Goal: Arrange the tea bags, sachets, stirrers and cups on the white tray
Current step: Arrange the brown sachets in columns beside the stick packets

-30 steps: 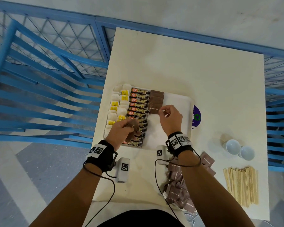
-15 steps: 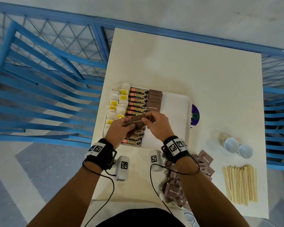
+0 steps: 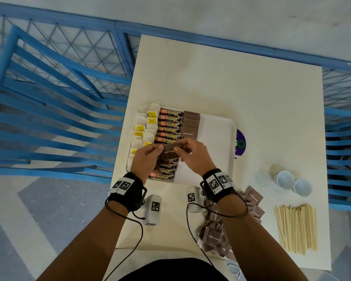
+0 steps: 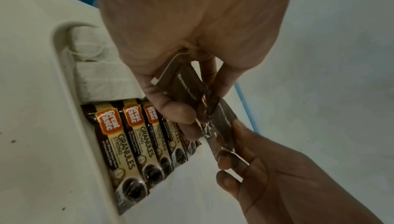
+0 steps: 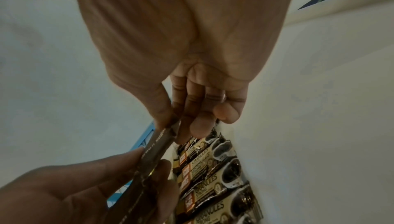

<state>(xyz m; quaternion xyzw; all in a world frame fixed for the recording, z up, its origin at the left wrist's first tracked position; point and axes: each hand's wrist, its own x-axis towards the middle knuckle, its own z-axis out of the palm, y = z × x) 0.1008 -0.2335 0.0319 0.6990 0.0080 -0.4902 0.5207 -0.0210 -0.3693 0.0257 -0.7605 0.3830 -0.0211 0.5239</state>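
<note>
A white tray [image 3: 217, 138] holds a column of tea bags [image 3: 142, 126], a row of coffee sachets [image 3: 169, 126] and a short row of brown sugar sachets [image 3: 190, 124]. Above the tray's near part, my left hand [image 3: 158, 151] grips a small stack of brown sugar sachets [image 4: 181, 86]. My right hand [image 3: 178, 151] pinches one sachet [image 4: 221, 123] of that stack between thumb and fingers. In the right wrist view that sachet [image 5: 157, 143] shows edge-on, above the coffee sachets [image 5: 213, 168].
A loose pile of brown sugar sachets [image 3: 217, 236] lies near the table's front edge under my right forearm. Wooden stirrers [image 3: 296, 228] and two white cups [image 3: 285, 179] sit at the right. A purple disc [image 3: 240, 144] pokes out beside the tray. A blue chair [image 3: 49, 118] stands left.
My right hand left the sugar row on the tray and came back to my left hand. It now pinches a sachet from the stack, which my left hand has raised slightly.
</note>
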